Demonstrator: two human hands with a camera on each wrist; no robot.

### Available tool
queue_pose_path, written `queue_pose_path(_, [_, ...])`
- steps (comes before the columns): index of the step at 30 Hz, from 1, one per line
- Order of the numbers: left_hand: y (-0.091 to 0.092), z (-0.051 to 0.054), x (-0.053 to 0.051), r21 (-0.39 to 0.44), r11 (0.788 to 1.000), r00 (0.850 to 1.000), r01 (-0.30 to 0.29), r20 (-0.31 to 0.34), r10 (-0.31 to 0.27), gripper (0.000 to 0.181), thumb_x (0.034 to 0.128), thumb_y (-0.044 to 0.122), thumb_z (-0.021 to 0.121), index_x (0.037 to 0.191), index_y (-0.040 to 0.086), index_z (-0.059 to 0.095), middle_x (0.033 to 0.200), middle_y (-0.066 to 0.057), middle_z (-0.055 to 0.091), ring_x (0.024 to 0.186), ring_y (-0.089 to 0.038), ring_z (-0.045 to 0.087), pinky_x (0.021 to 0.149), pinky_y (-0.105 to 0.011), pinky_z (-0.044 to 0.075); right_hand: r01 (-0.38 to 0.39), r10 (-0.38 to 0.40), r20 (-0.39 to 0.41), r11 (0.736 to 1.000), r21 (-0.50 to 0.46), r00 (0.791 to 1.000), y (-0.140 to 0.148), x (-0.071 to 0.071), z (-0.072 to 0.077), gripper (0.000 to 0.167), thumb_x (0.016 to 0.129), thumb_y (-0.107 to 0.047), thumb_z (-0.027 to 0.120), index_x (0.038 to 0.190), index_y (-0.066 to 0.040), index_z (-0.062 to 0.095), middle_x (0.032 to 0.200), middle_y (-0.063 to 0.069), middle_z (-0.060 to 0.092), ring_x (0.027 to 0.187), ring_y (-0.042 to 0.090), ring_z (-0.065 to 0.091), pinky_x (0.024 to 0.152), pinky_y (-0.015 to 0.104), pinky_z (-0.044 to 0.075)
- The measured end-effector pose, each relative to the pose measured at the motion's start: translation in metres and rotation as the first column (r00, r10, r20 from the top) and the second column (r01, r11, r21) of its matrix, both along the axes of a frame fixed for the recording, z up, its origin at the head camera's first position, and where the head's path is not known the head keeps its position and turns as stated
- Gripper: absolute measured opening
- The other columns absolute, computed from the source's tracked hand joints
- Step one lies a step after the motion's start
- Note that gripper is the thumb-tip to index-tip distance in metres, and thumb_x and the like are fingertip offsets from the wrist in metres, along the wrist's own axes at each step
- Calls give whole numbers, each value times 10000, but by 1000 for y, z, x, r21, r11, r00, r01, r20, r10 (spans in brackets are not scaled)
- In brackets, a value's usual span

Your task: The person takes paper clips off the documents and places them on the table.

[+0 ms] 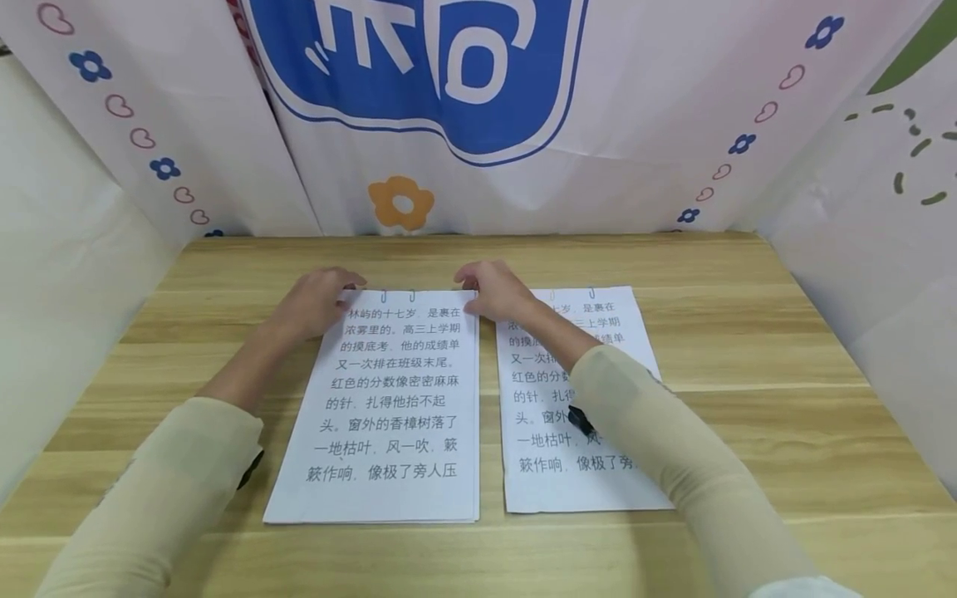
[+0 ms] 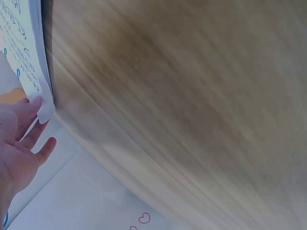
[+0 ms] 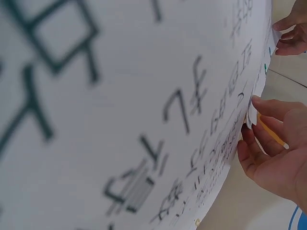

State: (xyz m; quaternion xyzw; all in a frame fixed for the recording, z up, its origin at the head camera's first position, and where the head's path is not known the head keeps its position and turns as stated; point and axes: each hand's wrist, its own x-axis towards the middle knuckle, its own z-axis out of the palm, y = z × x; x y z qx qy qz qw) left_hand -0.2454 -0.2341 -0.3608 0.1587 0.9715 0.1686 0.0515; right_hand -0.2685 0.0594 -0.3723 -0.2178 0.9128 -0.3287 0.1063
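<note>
Two stacks of printed paper lie side by side, the left stack (image 1: 396, 399) and the right stack (image 1: 583, 490), each with paper clips along its top edge. My left hand (image 1: 317, 303) pinches the top left corner of the left stack; in the left wrist view that hand (image 2: 24, 143) has its thumb on the printed face and fingers behind. My right hand (image 1: 497, 291) pinches the same stack's top right corner, its forearm crossing over the right stack. The right wrist view shows the right hand (image 3: 278, 143) with the corner between thumb and fingers.
The wooden table (image 1: 710, 316) runs back to a white printed cloth (image 1: 598, 183) with a blue emblem and an orange flower. White sheets hang at the left and right sides. A narrow strip of table separates the two stacks.
</note>
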Motion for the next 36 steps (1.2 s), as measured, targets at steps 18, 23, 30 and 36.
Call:
queue_pose_path(18, [2, 5, 0, 139, 990, 1000, -4, -27, 8, 371, 877, -217, 494, 1197, -139, 666, 1166, -325, 649, 1094, -473, 620, 974, -569, 529, -2, 2, -7, 999, 32, 1000, -4, 2, 3, 496, 889, -15, 770, 1367, -28, 637, 1153, 116, 657, 1087, 243, 615, 983, 333, 526])
queue_pose_path(23, [0, 6, 3, 183, 983, 999, -21, -23, 26, 321, 891, -210, 475, 1108, -135, 699, 1129, -310, 661, 1047, -455, 623, 930, -559, 534, -6, 5, 6, 1000, 28, 1000, -5, 2, 5, 478, 911, 3, 729, 1378, -24, 628, 1195, 137, 664, 1110, 260, 621, 993, 350, 530])
queue_pose_path(30, [-1, 10, 6, 204, 979, 999, -5, -45, 15, 303, 900, -210, 468, 1078, -131, 700, 1065, -298, 671, 987, -432, 622, 899, -556, 535, -18, 18, 3, 1000, 11, 1000, -3, 3, 7, 433, 934, 64, 641, 1360, -16, 641, 1219, 156, 664, 1147, 284, 616, 1010, 363, 526])
queue_pose_path(36, [-1, 14, 9, 208, 978, 999, 9, -52, 2, 294, 899, -214, 465, 1056, -131, 698, 1046, -299, 669, 973, -426, 618, 895, -543, 533, -22, 22, -12, 999, -48, 1000, -2, 5, 8, 281, 910, 119, 609, 1144, -4, 706, 1061, 117, 686, 1010, 246, 632, 917, 318, 548])
